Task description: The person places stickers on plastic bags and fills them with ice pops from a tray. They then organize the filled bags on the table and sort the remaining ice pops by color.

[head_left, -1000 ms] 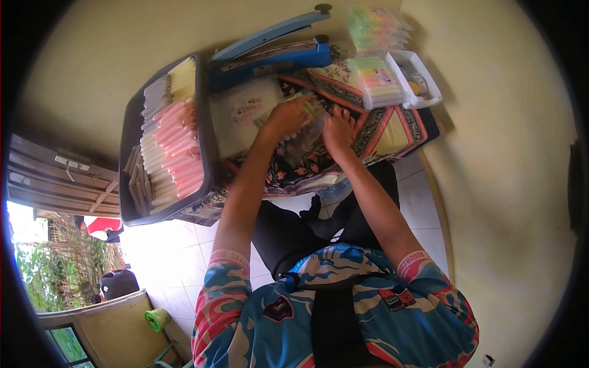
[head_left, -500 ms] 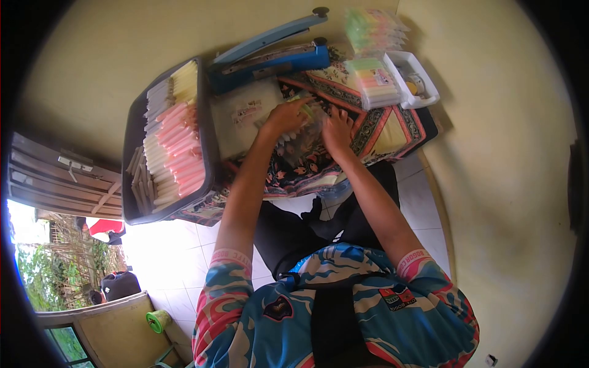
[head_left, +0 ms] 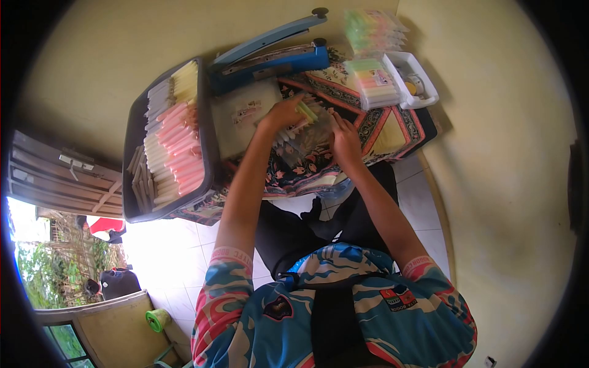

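Observation:
My left hand [head_left: 286, 115] is curled around a few pale green and white sticks [head_left: 304, 112], low over the patterned cloth. A clear plastic bag [head_left: 317, 132] lies between my hands, overlapping the sticks' ends. My right hand [head_left: 345, 142] grips the bag's edge on the right, fingers pressed together near its top. More whitish sticks [head_left: 287, 145] show under my left hand. Just left of it lies a stack of flat clear bags [head_left: 236, 126] with a printed label.
A dark tray [head_left: 210, 161] of pink, cream, white and greyish sticks stands at the left. Behind is a blue bag sealer [head_left: 279, 61], its arm raised. Filled packs [head_left: 372, 84] and a white box [head_left: 436, 98] with a tape roll sit at the back right.
My right hand has shifted slightly right and down, its fingers now straighter along the bag edge. The green sticks show more clearly at my left fingers.

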Demonstrator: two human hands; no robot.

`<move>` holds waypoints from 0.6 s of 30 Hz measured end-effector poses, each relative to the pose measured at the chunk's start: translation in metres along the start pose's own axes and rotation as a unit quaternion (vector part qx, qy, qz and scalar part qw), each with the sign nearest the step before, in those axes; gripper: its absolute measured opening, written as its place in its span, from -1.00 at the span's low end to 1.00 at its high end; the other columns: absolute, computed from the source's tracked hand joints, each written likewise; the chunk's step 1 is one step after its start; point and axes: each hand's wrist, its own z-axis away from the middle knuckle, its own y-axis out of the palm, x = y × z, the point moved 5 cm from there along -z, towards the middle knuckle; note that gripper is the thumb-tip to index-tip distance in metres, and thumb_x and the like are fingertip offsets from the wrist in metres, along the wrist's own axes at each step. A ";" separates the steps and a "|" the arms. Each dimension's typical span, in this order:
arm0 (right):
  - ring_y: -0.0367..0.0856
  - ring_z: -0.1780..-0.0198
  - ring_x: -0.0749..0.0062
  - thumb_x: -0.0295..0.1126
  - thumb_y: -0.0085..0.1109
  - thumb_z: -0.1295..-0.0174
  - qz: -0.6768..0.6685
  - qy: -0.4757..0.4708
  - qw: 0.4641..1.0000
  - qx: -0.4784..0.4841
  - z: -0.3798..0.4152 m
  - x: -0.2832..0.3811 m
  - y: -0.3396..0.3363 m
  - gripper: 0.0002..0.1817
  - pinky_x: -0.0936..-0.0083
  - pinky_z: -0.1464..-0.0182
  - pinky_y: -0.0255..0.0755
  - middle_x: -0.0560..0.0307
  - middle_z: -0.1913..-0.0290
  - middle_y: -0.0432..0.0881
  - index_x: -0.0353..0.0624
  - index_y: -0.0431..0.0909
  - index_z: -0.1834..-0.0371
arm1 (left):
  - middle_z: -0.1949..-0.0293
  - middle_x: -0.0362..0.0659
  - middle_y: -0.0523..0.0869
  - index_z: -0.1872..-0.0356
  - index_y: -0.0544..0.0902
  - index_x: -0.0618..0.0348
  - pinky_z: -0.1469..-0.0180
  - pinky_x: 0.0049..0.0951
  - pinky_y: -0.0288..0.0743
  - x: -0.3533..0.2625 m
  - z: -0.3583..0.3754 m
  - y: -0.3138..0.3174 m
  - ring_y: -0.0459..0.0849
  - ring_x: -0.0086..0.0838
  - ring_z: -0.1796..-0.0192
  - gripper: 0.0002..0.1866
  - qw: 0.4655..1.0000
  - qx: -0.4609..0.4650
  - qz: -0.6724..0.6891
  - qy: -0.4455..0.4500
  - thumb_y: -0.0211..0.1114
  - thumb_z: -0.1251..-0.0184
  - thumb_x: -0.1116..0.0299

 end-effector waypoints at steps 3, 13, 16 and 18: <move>0.57 -0.06 -0.07 -0.60 0.15 -0.12 0.003 0.011 1.000 -0.006 0.011 -0.002 -0.007 -0.58 0.16 -0.08 0.49 -0.25 -0.16 0.56 -0.32 0.53 -0.11 | -0.15 0.11 0.62 -0.35 0.42 0.05 -0.24 -0.23 0.43 0.005 -0.001 0.001 0.57 -0.03 -0.22 -0.21 1.000 -0.009 0.025 0.010 0.40 0.01 0.12; 0.69 0.24 0.34 -0.47 0.30 -0.21 -0.348 0.125 0.927 0.060 0.023 0.038 -0.069 -0.73 0.50 0.27 0.54 -0.01 0.06 0.66 -0.28 0.63 0.03 | 0.13 -0.03 0.70 -0.07 0.53 0.21 0.61 -0.57 0.25 -0.071 0.078 -0.078 0.40 -0.58 0.65 -0.69 0.843 -0.147 0.517 -0.016 0.00 -0.57 0.20; 0.69 0.26 0.51 -0.49 0.33 -0.21 -0.486 0.166 0.852 0.101 0.026 0.063 -0.064 -0.69 0.62 0.30 0.56 0.01 0.19 0.68 -0.38 0.59 0.00 | 0.33 -0.09 0.64 0.16 0.49 0.17 0.63 -0.59 0.15 -0.101 0.108 -0.054 0.34 -0.57 0.66 -0.72 0.694 -0.217 0.687 0.004 -0.06 -0.59 0.18; 0.68 0.25 0.58 -0.55 0.32 -0.21 -0.536 0.196 0.813 0.117 0.035 0.070 -0.060 -0.68 0.64 0.24 0.59 0.03 0.24 0.69 -0.45 0.57 0.00 | 0.43 -0.15 0.56 0.27 0.43 0.12 0.60 -0.58 0.17 -0.116 0.124 -0.036 0.34 -0.55 0.63 -0.71 0.615 -0.245 0.749 -0.009 -0.04 -0.59 0.14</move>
